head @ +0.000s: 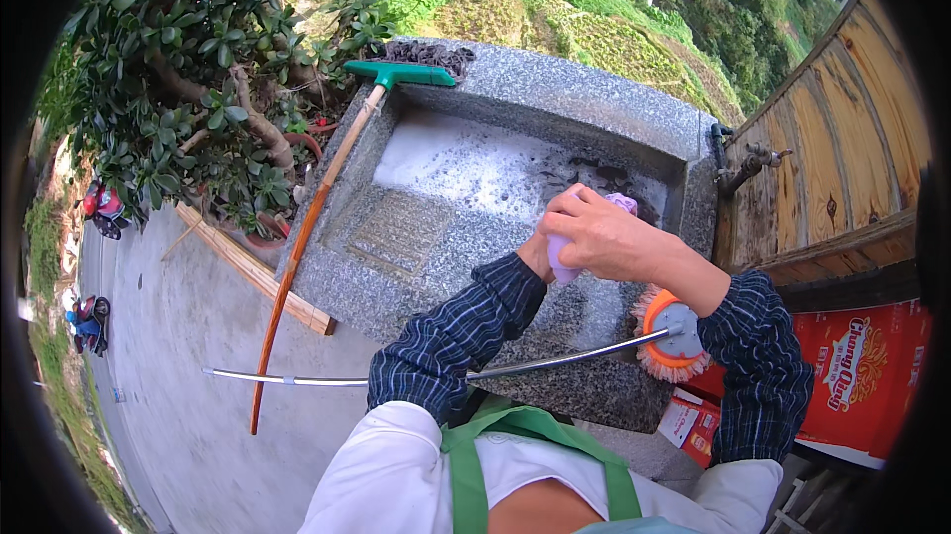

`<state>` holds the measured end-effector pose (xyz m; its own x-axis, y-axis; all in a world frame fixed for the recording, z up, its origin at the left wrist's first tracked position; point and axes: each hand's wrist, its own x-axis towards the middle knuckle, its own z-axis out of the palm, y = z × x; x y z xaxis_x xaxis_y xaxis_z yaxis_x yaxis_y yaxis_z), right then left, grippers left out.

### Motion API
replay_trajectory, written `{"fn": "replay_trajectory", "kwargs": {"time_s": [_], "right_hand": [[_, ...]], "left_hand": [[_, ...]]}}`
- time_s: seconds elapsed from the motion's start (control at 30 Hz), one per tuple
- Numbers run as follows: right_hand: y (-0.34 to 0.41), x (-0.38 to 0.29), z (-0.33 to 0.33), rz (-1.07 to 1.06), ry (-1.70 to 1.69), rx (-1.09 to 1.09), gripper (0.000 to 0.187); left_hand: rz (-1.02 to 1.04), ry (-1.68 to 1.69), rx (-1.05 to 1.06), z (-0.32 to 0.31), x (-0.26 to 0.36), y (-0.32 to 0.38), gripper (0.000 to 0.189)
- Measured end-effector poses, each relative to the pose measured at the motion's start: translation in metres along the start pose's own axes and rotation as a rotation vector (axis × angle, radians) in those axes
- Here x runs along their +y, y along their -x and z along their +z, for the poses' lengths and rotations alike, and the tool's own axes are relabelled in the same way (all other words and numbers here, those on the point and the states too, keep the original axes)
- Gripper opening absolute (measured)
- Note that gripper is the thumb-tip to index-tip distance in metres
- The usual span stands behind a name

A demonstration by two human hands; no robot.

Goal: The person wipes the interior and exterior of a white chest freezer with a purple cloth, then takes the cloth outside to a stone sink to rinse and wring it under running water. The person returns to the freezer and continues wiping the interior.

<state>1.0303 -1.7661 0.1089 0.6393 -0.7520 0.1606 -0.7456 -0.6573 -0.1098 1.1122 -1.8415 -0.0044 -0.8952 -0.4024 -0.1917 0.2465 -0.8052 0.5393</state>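
Note:
A wet-looking lilac cloth (562, 260) is bunched between my two hands above the near side of a granite wash basin (464, 255). My right hand (613, 233) lies over it with bent fingers. Behind and below, my left hand (536, 248) grips the same bundle, though most of it is covered by the right. One end of the cloth sticks out past my knuckles. White suds float on the water (461, 151) in the basin, where dark fabric (611, 173) lies partly sunk towards the right. A ribbed washboard panel (401, 229) is cut into the stone slope.
A green-headed mop (401, 75) leans across the basin's left rim. The metal pole (520, 369) of a round orange brush (672, 333) crosses before me. A tap (758, 159) juts from the right beside wooden boards (839, 140). Red cartons (854, 378) stand below; a jade plant (215, 88) grows left.

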Motion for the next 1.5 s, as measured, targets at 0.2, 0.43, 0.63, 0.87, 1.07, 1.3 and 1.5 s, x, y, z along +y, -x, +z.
{"fn": "replay_trajectory", "kwargs": {"time_s": [0.2, 0.43, 0.63, 0.87, 1.07, 1.3, 1.5], "right_hand": [[-0.009, -0.014, 0.003, 0.002, -0.058, 0.039, 0.017], [0.032, -0.014, 0.043, 0.321, 0.049, 0.493, 0.041], [0.043, 0.045, 0.145, 1.169, -0.213, 0.898, 0.025], [-0.006, 0.041, 0.220, 0.899, -2.702, 0.936, 0.012], [-0.018, 0.008, 0.202, 0.815, -2.628, 1.001, 0.033], [0.003, 0.014, 0.177, 1.502, -1.497, 0.497, 0.029], [0.028, 0.002, 0.115, 0.711, 0.204, 0.188, 0.016]], "left_hand": [[0.084, 0.040, 0.092, -0.033, -0.025, 0.014, 0.042], [-0.028, 0.498, 0.268, -0.071, -0.010, -0.004, 0.035], [0.144, 0.244, 0.113, -0.063, 0.010, -0.027, 0.018], [0.022, 0.291, 0.143, -0.064, 0.035, -0.056, 0.021], [0.053, 0.164, 0.229, -0.058, 0.033, -0.028, 0.033], [-0.129, 0.424, 0.206, -0.073, 0.040, -0.023, 0.042], [-0.075, 0.061, 0.341, -0.066, 0.027, -0.018, 0.051]]}}
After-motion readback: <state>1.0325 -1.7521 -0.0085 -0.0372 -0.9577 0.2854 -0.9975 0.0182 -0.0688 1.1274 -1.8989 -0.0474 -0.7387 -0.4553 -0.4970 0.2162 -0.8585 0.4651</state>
